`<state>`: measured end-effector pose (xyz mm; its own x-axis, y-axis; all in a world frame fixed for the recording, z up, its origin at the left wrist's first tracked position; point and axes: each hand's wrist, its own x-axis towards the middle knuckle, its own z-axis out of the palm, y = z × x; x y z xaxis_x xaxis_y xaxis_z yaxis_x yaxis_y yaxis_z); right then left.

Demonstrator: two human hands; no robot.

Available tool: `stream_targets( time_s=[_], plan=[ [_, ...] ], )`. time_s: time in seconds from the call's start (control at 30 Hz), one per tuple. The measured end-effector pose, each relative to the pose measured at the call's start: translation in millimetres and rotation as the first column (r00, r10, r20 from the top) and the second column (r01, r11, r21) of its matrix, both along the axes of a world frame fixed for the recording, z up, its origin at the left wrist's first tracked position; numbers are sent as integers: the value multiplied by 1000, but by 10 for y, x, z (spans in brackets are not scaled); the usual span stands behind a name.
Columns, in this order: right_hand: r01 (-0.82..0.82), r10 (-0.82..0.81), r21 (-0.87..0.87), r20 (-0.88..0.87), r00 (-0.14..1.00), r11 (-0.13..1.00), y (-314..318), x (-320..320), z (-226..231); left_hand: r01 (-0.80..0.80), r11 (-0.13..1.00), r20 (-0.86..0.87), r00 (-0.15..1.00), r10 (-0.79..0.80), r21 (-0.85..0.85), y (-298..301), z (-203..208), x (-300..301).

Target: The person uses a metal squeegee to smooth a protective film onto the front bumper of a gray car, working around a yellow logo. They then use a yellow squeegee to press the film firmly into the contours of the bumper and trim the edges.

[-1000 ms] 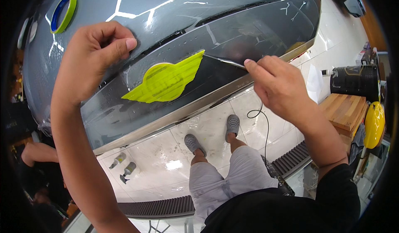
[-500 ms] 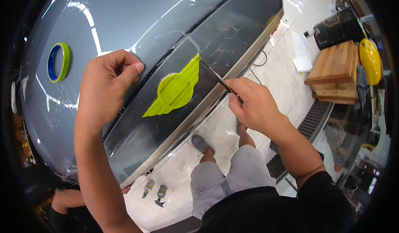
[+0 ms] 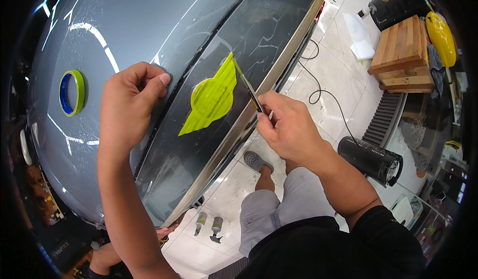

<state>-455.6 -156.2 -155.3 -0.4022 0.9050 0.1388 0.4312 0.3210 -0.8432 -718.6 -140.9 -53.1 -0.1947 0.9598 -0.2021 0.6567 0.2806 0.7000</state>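
Lime-yellow masking tape [image 3: 214,99] covers a winged, round-middled shape on a dark strip of the grey car panel [image 3: 164,10]. My right hand [image 3: 289,127] is closed around a slim craft knife [image 3: 249,91], its thin tip at the upper point of the tape. To the left of the tape, my left hand [image 3: 130,102] hovers over or rests on the panel with thumb and forefinger pinched together. Whatever that pinch may hold is too small to make out. Farther left, a roll of lime tape [image 3: 72,93] with a blue core lies on the wet-looking panel.
Below the panel's pale edge, two spray bottles [image 3: 216,226] stand on the tiled floor. Off to the right are a wooden box [image 3: 402,47], a black canister [image 3: 371,159] and a trailing cable [image 3: 326,93]. Another person's leg [image 3: 105,257] shows at lower left.
My view has shifted, bringing the canister and more cable into sight. Both hands keep their grips, and the knife's tip stays by the tape's upper point.
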Motion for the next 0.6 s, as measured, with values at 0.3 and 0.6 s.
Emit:
stream_targets(
  time_s=[0.3, 0.6],
  plan=[
    [38, -53, -143, -107, 993, 989, -133, -76, 18, 21, 1000, -1, 1000, -22, -3, 24, -12, 6],
    [42, -68, -176, -148, 987, 984, -168, -135, 8, 32, 999, 5, 999, -32, -35, 20, 7, -54]
  ],
)
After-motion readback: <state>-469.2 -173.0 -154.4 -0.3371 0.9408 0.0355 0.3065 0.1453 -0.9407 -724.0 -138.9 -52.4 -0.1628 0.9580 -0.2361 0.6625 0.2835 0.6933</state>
